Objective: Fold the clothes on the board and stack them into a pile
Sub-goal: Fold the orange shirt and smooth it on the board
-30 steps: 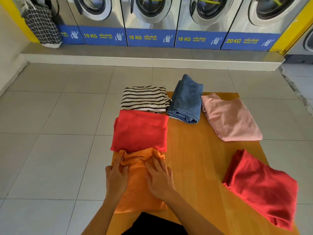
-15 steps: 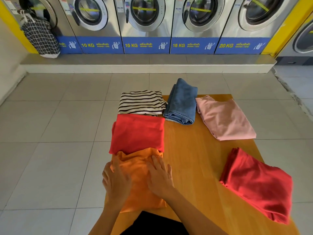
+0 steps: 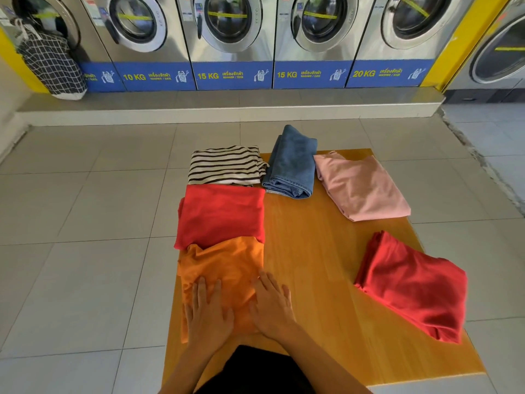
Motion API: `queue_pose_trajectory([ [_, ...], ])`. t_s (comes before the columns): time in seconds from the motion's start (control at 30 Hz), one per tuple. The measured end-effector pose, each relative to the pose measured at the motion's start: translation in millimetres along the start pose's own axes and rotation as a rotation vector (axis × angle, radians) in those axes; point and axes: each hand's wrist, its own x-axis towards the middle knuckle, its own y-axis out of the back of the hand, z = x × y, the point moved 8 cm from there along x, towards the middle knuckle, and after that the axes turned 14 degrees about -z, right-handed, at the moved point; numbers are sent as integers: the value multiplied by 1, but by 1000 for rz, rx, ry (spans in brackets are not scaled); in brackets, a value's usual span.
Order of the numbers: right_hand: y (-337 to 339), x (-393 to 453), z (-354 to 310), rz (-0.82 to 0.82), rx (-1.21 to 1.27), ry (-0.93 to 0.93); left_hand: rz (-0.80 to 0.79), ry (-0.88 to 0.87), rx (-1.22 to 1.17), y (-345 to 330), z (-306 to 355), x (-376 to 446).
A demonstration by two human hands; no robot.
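A folded orange garment [image 3: 224,265] lies at the near left of the wooden board [image 3: 312,265]. My left hand [image 3: 207,317] and my right hand [image 3: 272,305] both rest flat on its near half, fingers spread, holding nothing. Beyond it lie a folded red garment [image 3: 221,214] and a striped black-and-white one [image 3: 224,164]. Folded blue jeans [image 3: 292,163] and a pink garment [image 3: 360,186] sit at the far edge. A second red garment [image 3: 414,285] lies at the right.
The board stands on a grey tiled floor [image 3: 85,223]. A row of washing machines [image 3: 233,38] lines a raised step at the back. A checked laundry bag [image 3: 51,64] hangs at the far left. A dark garment on my body [image 3: 255,371] shows at the bottom.
Both hands have slid toward me along the orange garment, from its middle to its near half, flattening it. The other clothes have not moved.
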Motion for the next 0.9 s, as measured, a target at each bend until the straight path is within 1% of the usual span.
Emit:
queue_pose_trajectory([
  [0.07, -2, -10, 12, 33, 45, -39, 3, -3, -54, 0, 4, 0],
  [0.13, -5, -20, 26, 48, 75, -70, 32, -43, -136, 3, 14, 0],
  [0.2, -9, -28, 39, 50, 40, -77, 59, -106, -186, 2, 30, -5],
  [0.27, -9, -31, 51, 51, 38, -73, 52, -149, -204, -3, 45, -9],
  [0.43, 21, -38, 92, 93, 247, -52, -11, -208, -185, -15, 98, -9],
  [0.53, 52, -58, 135, 189, 316, -85, -32, -259, -167, -21, 140, -6],
  [0.73, 113, -118, 223, 523, 454, -150, -127, -419, -186, -39, 237, 4],
  [0.9, 140, -150, 274, 658, 484, -225, -184, -457, -248, -51, 309, 6],
])
